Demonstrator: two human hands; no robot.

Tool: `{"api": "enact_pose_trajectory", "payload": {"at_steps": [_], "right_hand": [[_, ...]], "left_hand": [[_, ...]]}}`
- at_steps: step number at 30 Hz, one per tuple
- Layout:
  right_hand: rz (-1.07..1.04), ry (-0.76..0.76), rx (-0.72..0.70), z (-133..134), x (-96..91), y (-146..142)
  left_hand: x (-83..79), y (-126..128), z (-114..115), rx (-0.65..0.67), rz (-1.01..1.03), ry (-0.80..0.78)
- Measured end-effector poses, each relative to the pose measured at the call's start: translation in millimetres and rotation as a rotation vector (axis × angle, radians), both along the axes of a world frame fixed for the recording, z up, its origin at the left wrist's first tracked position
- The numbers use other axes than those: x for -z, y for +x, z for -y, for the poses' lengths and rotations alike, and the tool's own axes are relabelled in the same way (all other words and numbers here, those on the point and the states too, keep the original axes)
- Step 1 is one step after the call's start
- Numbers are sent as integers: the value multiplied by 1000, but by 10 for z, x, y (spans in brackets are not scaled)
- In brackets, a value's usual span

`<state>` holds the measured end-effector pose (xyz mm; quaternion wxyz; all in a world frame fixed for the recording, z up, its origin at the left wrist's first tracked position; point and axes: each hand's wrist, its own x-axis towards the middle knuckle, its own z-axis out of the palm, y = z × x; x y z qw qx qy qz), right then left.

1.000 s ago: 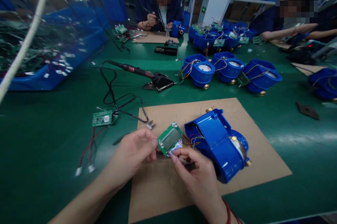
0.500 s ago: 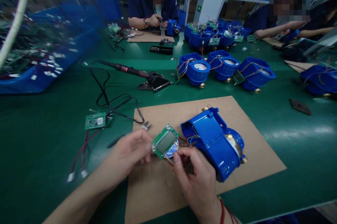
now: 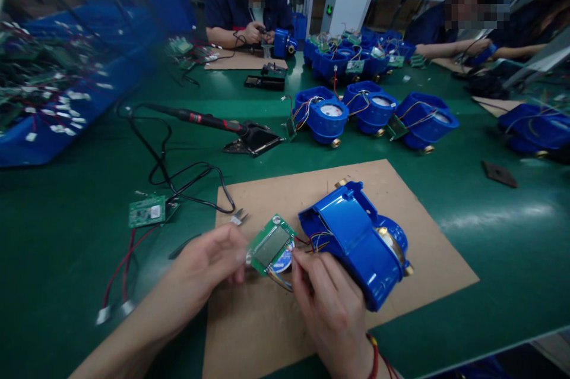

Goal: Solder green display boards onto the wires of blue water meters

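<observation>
My left hand (image 3: 214, 257) pinches the left corner of a green circuit board (image 3: 257, 250) with a grey display. My right hand (image 3: 332, 302) is closed at the board's right edge, its thumb and forefinger on thin wires; their very tips are partly hidden. Below the display a round blue-and-white part (image 3: 283, 261) shows. Coloured wires (image 3: 321, 241) run from the board side into a blue water meter housing (image 3: 356, 236), which lies tilted to the right with brass fittings. Beneath them is a sheet of brown cardboard (image 3: 249, 331).
Left lie cutters (image 3: 239, 217), another circuit board (image 3: 146, 211) with red leads, and a soldering iron (image 3: 209, 120) in its stand. Several blue meters (image 3: 327, 120) line the back. A blue bin (image 3: 27, 150) of boards stands far left. Co-workers (image 3: 249, 5) sit across the green table.
The whole view has shifted slightly, moving the scene left. My right fingertips sit a little higher along the board's edge. The left hand keeps its hold on the corner.
</observation>
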<state>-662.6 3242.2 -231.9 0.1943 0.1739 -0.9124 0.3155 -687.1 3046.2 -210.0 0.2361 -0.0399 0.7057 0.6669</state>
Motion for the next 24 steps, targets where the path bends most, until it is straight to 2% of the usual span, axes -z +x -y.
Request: {"api": "enact_pose_trajectory", "payload": {"at_steps": [8,17,20,24], "right_hand": [[46,-40,-16,15,-62,-25],[19,-52,14,35,-37,-36],[-72,-32,-22,11,-102,-9],[-347,73,-72,-131,-263,80]], "left_hand": [[-36,8,-7,3,16,-25],[-27,19,-23,20,10,-60],[-39,50,-50,1,27,-77],[-45,76,-78,-24,35,-91]]}}
